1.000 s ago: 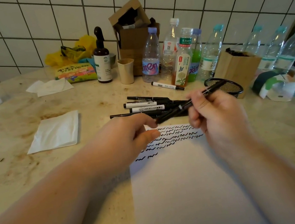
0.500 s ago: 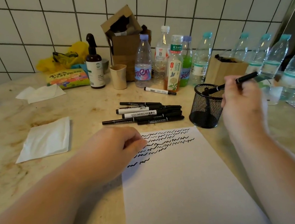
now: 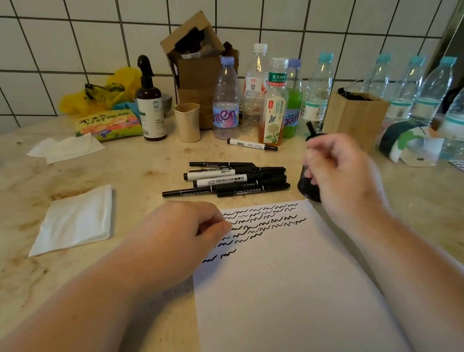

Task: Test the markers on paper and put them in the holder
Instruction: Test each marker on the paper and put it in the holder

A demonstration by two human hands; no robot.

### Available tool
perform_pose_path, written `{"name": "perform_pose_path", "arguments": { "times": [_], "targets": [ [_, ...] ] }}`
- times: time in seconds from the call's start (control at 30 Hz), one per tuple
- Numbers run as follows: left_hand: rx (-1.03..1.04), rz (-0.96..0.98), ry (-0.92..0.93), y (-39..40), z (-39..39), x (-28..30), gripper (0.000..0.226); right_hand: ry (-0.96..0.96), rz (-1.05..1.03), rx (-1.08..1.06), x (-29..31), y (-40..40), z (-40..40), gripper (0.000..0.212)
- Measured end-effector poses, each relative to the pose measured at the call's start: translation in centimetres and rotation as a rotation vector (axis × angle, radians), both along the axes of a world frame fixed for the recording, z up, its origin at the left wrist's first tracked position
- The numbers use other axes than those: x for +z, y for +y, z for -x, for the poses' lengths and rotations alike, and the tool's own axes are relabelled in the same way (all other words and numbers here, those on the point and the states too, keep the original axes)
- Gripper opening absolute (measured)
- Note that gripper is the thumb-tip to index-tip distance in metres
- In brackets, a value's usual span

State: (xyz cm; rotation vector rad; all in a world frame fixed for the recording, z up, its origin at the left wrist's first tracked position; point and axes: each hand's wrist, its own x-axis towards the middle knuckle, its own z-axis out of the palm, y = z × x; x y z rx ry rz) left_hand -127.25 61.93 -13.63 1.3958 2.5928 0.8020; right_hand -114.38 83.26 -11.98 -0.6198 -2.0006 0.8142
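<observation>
Head view: left hand curled loosely, fingers together, resting on the paper's top-left edge. Right hand empty, fingers apart and curled, in front of the holder; one marker stands in it. Marker pile lies above the paper.

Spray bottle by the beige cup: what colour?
Dark brown spray bottle with a black nozzle and a white label; the head view, the only one, shows it.

A white sheet of paper lies nearest on the beige stone counter, a pile of black markers just behind it, a black mesh holder right of the pile, a folded white tissue well left, clear plastic bottles behind.
</observation>
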Motion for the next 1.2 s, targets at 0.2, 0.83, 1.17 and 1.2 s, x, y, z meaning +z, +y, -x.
{"name": "perform_pose_path", "arguments": {
  "times": [0.2, 0.83, 1.17, 1.2],
  "targets": [
    [-0.029, -0.018, 0.048, -0.1, 0.0, 0.1, 0.027, -0.630, -0.236, 0.271, -2.3, -0.7, 1.1, 0.050],
    [-0.039, -0.053, 0.017, -0.1, -0.3, 0.0, 0.025, -0.738, -0.242, 0.162, -2.7, -0.5, 2.0, 0.047],
    [-0.044, -0.055, 0.013, -0.1, -0.2, -0.1, 0.024, -0.802, -0.249, 0.170, -2.6, -0.6, 2.2, 0.052],
    [-0.045, -0.060, 0.011, -0.1, -0.2, -0.1, 0.024, -0.787, -0.254, 0.164, -2.5, -0.6, 2.2, 0.050]
  ]
}}
